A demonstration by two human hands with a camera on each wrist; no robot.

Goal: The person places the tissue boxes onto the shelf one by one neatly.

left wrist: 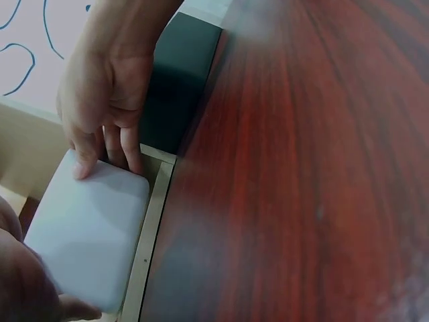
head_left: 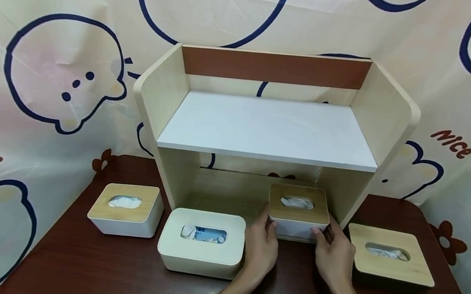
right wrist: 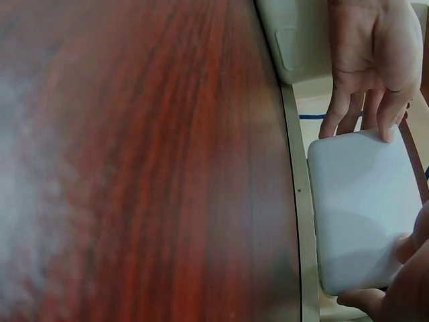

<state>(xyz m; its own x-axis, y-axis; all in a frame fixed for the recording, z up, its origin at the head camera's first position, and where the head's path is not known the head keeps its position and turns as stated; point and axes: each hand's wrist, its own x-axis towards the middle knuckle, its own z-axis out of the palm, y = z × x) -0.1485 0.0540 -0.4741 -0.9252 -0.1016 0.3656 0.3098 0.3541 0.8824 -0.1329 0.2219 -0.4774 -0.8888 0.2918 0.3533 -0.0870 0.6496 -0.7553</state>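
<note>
Here, white tissue box (head_left: 297, 213) held between both hands, under shelf (head_left: 270, 132).

left hand (head_left: 264, 244), right hand (head_left: 334, 255), fingers curled, facing inward

Four tissue boxes in all — three with wooden lids: one (head_left: 297, 212) held between the two grips, one (head_left: 127, 209) far left of them, one (head_left: 389, 254) just right — and one cream-lidded box (head_left: 202, 241) beside the left grip. One shelf unit (head_left: 270, 127). One bench (head_left: 105, 270).
</note>
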